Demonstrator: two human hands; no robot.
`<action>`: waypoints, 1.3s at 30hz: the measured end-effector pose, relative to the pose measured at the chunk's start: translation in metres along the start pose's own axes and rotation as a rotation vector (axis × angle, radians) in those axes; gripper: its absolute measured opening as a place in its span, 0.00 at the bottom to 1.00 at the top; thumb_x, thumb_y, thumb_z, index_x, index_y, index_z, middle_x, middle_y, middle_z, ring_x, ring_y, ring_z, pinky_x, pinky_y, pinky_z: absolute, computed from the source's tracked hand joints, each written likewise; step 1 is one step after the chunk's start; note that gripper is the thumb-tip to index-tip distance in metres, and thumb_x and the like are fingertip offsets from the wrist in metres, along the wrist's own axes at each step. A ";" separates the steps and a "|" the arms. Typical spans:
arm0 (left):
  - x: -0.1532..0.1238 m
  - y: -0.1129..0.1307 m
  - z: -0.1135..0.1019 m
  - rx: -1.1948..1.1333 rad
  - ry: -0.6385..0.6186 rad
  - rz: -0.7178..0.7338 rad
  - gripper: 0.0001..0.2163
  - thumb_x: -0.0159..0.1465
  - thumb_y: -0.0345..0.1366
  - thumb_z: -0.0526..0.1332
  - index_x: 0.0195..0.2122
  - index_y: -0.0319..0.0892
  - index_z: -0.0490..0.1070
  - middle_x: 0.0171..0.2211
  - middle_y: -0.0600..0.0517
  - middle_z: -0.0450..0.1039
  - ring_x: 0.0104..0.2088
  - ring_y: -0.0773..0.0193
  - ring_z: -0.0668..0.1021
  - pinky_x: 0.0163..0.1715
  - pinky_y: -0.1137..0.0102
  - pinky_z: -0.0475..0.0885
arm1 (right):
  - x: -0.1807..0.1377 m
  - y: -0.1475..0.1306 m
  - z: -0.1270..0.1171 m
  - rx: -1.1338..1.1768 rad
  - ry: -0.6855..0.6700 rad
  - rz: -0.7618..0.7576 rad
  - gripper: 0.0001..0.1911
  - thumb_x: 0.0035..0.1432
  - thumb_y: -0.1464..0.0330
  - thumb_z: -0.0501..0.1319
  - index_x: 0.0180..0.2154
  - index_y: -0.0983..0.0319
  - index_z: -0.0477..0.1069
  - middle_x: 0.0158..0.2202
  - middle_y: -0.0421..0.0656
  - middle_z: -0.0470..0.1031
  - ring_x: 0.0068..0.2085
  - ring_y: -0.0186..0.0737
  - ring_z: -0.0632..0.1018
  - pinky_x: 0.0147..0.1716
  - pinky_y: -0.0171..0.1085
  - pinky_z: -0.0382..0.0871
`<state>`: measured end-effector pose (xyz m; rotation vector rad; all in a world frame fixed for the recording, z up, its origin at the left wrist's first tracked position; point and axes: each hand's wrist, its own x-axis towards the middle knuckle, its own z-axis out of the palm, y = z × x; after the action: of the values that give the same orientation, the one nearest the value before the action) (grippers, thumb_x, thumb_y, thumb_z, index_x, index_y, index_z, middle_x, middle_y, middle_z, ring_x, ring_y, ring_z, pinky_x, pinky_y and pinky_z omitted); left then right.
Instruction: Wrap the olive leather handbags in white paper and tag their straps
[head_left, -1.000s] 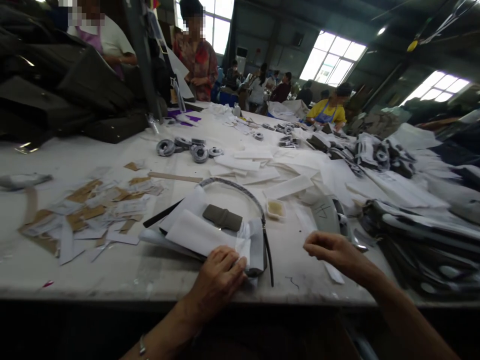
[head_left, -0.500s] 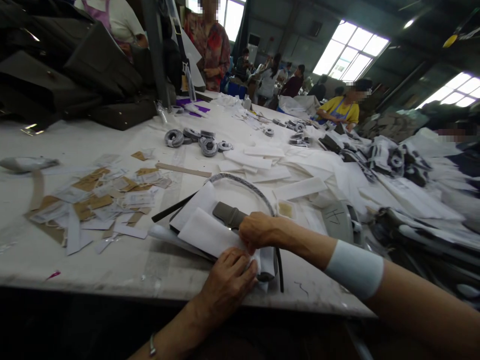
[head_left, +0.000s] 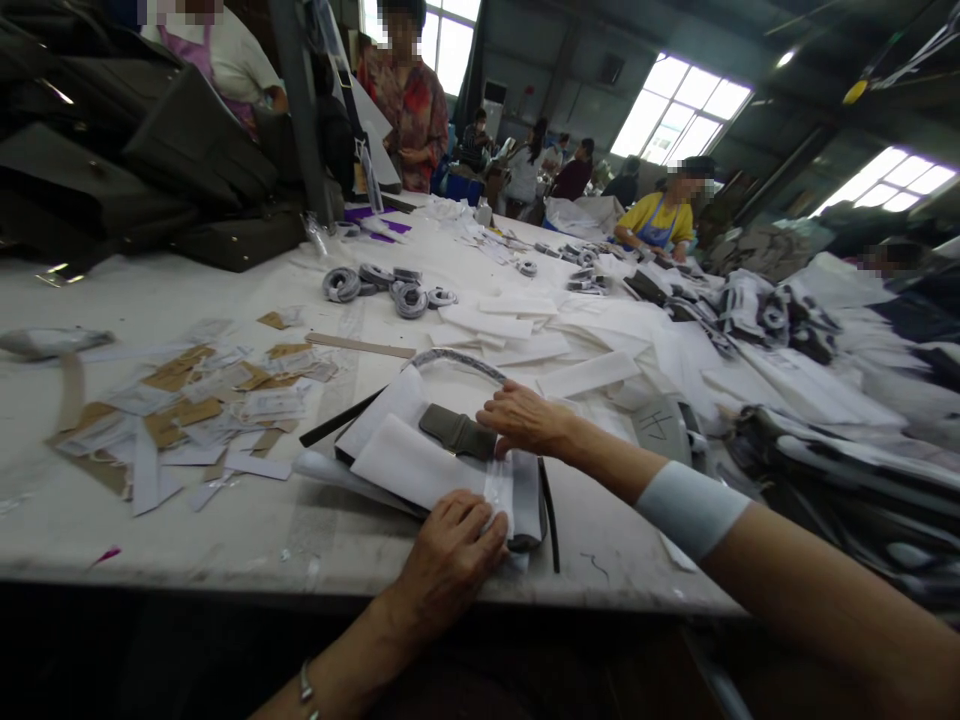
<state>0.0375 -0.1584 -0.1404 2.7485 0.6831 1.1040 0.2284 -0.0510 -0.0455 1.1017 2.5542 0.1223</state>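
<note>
A dark grey-green handbag [head_left: 534,543] lies on the table in front of me, mostly hidden by white wrapping sheets [head_left: 409,465]. Its dark flap strap [head_left: 454,430] shows between the sheets, and a wrapped handle [head_left: 457,358] arches behind. A shiny clear strip, perhaps tape [head_left: 498,492], runs across the white sheet near the bag's right end. My left hand [head_left: 454,550] is closed at the strip's lower end, fingers bent against the sheet. At its upper end, beside the strap, my right hand [head_left: 525,418] pinches the strip with thumb and fingers.
Paper tags and small packets [head_left: 202,410] lie heaped to the left. Coiled wrapped straps [head_left: 390,288] and white sheets [head_left: 517,325] are behind the bag. Dark bags [head_left: 135,160] pile up back left; wrapped pieces [head_left: 825,480] crowd the right. Co-workers stand around the table's far side.
My right hand has moved up and away from my left hand, uncovering the shiny strip between them. My left hand stays at the bag's lower edge. The view has shifted slightly.
</note>
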 end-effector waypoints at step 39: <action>-0.027 -0.072 -0.083 0.396 0.058 -0.077 0.16 0.67 0.26 0.54 0.55 0.42 0.70 0.54 0.49 0.74 0.57 0.54 0.72 0.53 0.60 0.68 | -0.040 -0.082 0.075 0.358 0.788 0.196 0.19 0.62 0.72 0.59 0.55 0.63 0.68 0.55 0.50 0.73 0.58 0.46 0.72 0.58 0.50 0.67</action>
<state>-0.0629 -0.1121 -0.1152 2.9826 1.1155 1.1417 0.2239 -0.1409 -0.1216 1.7085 3.2291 0.1825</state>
